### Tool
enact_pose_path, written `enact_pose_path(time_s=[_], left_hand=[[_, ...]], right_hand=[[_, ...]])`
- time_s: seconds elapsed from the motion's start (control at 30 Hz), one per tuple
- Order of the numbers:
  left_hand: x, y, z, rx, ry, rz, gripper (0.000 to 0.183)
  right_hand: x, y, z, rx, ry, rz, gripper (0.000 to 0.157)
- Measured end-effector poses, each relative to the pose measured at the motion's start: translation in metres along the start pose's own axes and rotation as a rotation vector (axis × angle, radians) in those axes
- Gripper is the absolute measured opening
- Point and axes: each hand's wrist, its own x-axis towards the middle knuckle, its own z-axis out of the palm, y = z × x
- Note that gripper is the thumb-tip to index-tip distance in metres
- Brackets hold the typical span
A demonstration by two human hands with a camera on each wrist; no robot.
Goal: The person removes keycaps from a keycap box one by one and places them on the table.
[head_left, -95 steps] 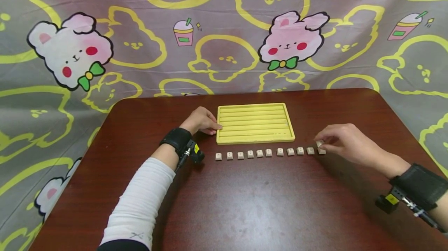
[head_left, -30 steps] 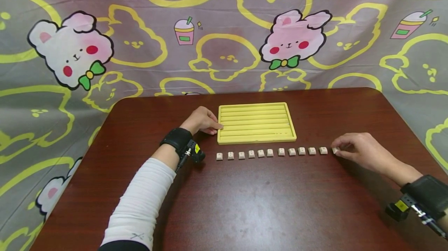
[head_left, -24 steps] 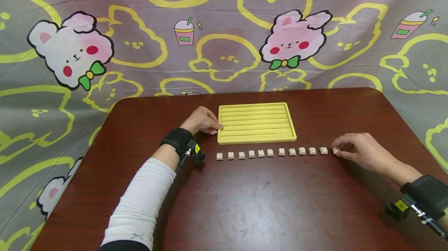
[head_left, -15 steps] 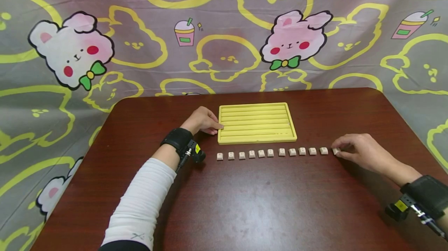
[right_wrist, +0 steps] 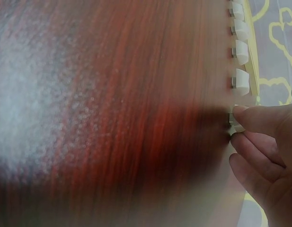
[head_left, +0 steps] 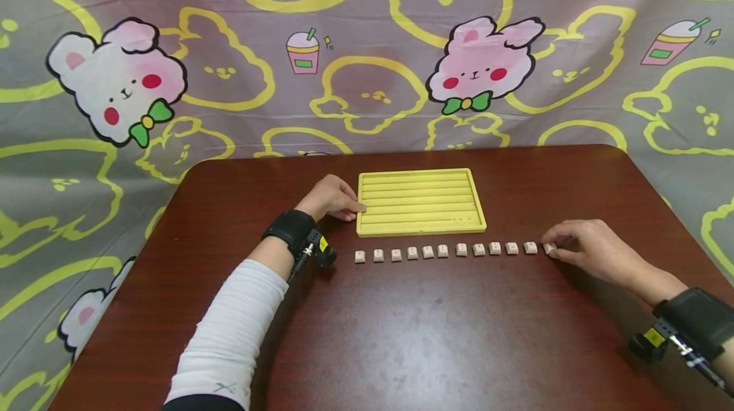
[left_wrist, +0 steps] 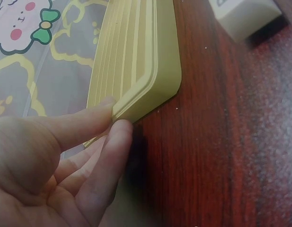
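My left hand (head_left: 332, 197) pinches the left edge of a yellow tray (head_left: 421, 202) with long parallel ridges. In the left wrist view the thumb lies on the rim (left_wrist: 136, 92) near a corner, a finger against the side. At the right end of a row of white keycaps, my right hand (head_left: 596, 250) pinches one keycap (head_left: 550, 248) between thumb and finger. The right wrist view shows that keycap (right_wrist: 235, 124) low at the table, partly hidden by the fingers. Its neighbour in the row (head_left: 530, 248) stands a small gap to the left.
Several keycaps (head_left: 461, 250) stand spaced in a line along the tray's front side. The dark red-brown table (head_left: 424, 334) has a back edge close to a patterned cloth (head_left: 367, 35). Black straps with small cameras (head_left: 292, 232) sit on both wrists.
Over the last three seconds my right hand has moved right and down with its keycap, from above the row's last keycap to beside it. The left hand and tray stay put.
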Motion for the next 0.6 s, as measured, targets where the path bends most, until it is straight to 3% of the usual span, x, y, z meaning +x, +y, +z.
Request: enact_pose_path(time_s=[0.6], left_hand=[[0.0014, 0.0017, 0.0003, 0.019, 0.006, -0.001, 0.032]], right_hand=[[-0.0006, 0.0019, -0.0010, 0.002, -0.034, 0.039, 0.021]])
